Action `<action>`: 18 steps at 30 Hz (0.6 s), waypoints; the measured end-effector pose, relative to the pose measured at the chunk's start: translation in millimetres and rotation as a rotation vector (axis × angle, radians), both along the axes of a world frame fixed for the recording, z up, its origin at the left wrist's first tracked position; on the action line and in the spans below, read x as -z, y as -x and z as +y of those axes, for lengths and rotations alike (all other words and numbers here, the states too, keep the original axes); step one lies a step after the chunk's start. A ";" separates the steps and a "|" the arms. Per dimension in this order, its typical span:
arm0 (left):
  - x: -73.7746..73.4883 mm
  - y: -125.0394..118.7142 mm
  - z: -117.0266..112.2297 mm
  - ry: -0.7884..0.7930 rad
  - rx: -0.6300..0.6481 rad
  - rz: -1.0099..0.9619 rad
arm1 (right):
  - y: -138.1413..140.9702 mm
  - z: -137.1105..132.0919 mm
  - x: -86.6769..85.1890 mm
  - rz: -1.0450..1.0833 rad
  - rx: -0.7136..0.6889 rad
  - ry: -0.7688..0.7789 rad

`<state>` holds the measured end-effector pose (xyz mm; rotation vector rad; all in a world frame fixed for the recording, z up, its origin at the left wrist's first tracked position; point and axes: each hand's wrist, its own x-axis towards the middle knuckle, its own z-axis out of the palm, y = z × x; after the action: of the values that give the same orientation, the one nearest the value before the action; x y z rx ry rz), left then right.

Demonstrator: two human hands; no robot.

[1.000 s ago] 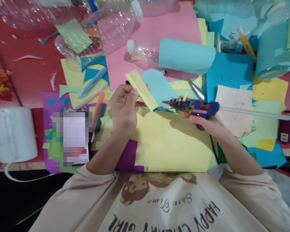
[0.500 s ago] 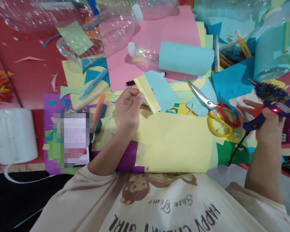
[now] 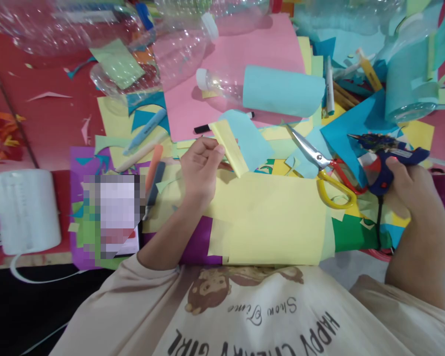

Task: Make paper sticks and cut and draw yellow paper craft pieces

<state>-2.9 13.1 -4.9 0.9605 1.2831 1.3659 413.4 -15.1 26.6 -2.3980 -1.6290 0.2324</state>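
Between thumb and fingers, my left hand (image 3: 202, 165) pinches a folded yellow paper strip (image 3: 230, 151), tilted over a light blue paper piece. On the right, my right hand (image 3: 411, 185) is wrapped round a dark blue glue gun (image 3: 383, 170), its nozzle pointing left and its cord hanging down. Scissors (image 3: 324, 165) with one red and one yellow handle lie left of the glue gun, blades apart. A large pale yellow sheet (image 3: 274, 217) lies in front of my body. Beyond my left hand, a plastic bottle (image 3: 282, 89) wrapped in light blue paper lies on its side.
Clear plastic bottles (image 3: 185, 49) lie at the back on pink paper (image 3: 259, 44). Another light-blue bottle (image 3: 411, 79) is at the right. Markers (image 3: 146, 131) and paper scraps cover the left side, near a phone (image 3: 118, 212) and a white box-shaped device (image 3: 25, 210).
My right hand has turned the glue gun, so its nozzle now points left over the blue paper and its grip sits closer to the scissors. My left hand and the yellow strip have barely moved.
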 end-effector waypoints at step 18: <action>-3.6 -11.1 -10.0 0.144 0.128 -0.141 | 187.0 0.0 -19.4 0.920 -0.523 0.186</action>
<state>8.2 3.1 -1.4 0.8185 1.1760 1.2034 226.4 -15.1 46.0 -1.4705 -1.6969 1.3752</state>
